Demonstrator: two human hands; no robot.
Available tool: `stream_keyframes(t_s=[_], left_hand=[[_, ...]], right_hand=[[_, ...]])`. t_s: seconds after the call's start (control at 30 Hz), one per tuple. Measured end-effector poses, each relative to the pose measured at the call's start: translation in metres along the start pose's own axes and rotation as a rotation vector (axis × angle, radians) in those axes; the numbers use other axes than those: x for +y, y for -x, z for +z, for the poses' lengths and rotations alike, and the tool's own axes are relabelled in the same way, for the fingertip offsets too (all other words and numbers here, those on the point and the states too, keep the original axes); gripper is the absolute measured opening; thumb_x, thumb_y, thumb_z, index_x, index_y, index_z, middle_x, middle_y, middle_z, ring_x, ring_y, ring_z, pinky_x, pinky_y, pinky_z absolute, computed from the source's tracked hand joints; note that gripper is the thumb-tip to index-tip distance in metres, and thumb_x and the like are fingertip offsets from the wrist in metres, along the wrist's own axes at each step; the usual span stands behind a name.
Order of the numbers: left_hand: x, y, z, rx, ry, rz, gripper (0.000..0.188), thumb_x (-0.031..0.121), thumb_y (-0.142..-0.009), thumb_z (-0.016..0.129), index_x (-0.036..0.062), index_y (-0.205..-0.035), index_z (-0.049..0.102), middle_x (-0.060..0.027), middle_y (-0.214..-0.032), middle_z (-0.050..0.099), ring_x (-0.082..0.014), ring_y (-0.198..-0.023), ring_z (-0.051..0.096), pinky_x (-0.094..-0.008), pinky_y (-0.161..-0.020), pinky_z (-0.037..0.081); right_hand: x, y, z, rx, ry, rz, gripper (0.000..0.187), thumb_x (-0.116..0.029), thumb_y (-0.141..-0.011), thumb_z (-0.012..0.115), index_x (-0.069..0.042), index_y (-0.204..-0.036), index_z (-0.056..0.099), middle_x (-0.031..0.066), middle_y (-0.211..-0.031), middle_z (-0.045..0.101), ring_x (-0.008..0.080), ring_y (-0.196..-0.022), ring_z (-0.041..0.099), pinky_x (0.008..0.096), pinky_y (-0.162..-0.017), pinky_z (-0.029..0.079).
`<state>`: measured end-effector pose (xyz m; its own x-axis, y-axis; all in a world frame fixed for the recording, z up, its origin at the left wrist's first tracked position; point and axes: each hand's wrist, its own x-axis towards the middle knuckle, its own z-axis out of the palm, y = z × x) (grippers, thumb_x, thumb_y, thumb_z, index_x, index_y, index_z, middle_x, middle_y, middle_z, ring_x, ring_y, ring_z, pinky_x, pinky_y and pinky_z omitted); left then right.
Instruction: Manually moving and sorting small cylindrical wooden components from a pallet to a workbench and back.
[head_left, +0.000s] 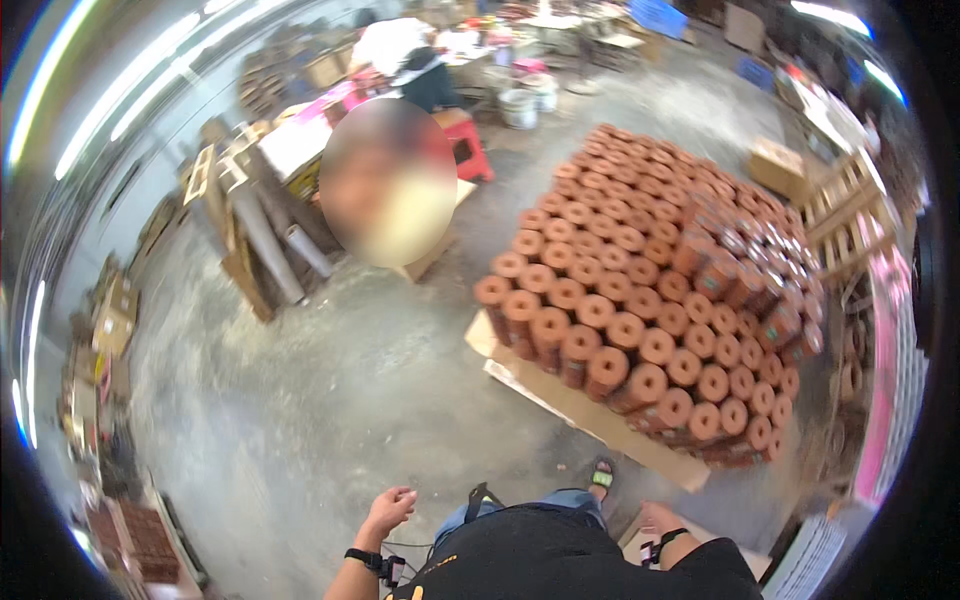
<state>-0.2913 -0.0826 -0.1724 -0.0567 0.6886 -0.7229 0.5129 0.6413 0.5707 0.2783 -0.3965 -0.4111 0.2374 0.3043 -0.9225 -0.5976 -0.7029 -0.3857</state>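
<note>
My left hand [392, 508] hangs in front of my body at the left, over the grey concrete floor. Its fingers are loosely bent, and nothing shows in them. On the other side my right hand [658, 518] hangs low, blurred, with its fingers hard to make out. Nearest to it is a large block of upright reddish-brown rolls [625, 330] with round holes in their ends. These stand in tight rows on a flat cardboard sheet [590, 425]. Shiny clear wrap covers some rolls [745, 245] lying on top at the right. Neither hand touches the rolls.
Leaning boards and tubes [265, 235] stand at the left, beside a blurred area. A person in white [393, 45] bends by a red plastic stool [467, 145]. White buckets [519, 108] stand behind. Wooden racks [850, 205] and a cardboard box [777, 167] are at the right.
</note>
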Motion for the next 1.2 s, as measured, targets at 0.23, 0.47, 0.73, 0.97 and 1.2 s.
stream_keyframes(t_s=[0.23,0.47,0.73,0.97,1.2], left_hand=[[-0.079,0.024,-0.099,0.217,0.082,-0.161,0.053,0.033,-0.089,0.07,-0.0022,-0.128,0.059,-0.0174,-0.103,0.071,-0.0202,-0.083,0.069,-0.0329,-0.067,0.055],[-0.073,-0.051,-0.164,0.268,0.337,-0.166,0.052,0.031,-0.09,0.07,-0.0019,-0.128,0.058,-0.0157,-0.104,0.071,-0.0208,-0.088,0.069,-0.0317,-0.068,0.055],[-0.098,-0.174,-0.273,0.412,0.33,-0.184,0.051,0.028,-0.087,0.072,-0.0035,-0.125,0.06,-0.0172,-0.098,0.071,-0.0189,-0.08,0.069,-0.0317,-0.065,0.055],[-0.062,-0.242,-0.398,0.558,0.508,-0.226,0.045,0.02,-0.09,0.069,-0.0028,-0.126,0.057,-0.0138,-0.096,0.068,-0.0206,-0.075,0.067,-0.0306,-0.056,0.053],[-0.014,-0.369,-0.499,0.388,0.45,-0.288,0.046,0.022,-0.09,0.07,-0.0035,-0.126,0.056,-0.014,-0.096,0.067,-0.0203,-0.073,0.066,-0.0305,-0.054,0.053]], right_hand=[[-0.176,0.035,0.32,-0.131,0.734,-0.23,0.04,-0.045,-0.092,0.064,-0.01,-0.112,0.065,0.0047,-0.091,0.064,0.0221,-0.075,0.063,0.0383,-0.068,0.052],[-0.254,0.019,0.502,-0.221,1.024,-0.347,0.038,-0.044,-0.091,0.065,-0.01,-0.108,0.067,0.0032,-0.09,0.063,0.0175,-0.072,0.061,0.037,-0.065,0.052],[-0.328,-0.085,0.731,-0.267,1.537,-0.548,0.044,-0.044,-0.087,0.067,-0.009,-0.113,0.068,0.0114,-0.093,0.069,0.0276,-0.088,0.066,0.0413,-0.074,0.054],[-0.447,-0.031,1.001,-0.316,1.441,-1.029,0.047,-0.043,-0.082,0.069,-0.011,-0.116,0.066,0.0184,-0.11,0.068,0.0356,-0.109,0.063,0.0443,-0.094,0.05],[-0.545,-0.06,1.189,-0.191,1.329,-1.027,0.055,-0.037,-0.083,0.07,-0.012,-0.13,0.055,0.0241,-0.123,0.059,0.0392,-0.114,0.058,0.0446,-0.097,0.047]])
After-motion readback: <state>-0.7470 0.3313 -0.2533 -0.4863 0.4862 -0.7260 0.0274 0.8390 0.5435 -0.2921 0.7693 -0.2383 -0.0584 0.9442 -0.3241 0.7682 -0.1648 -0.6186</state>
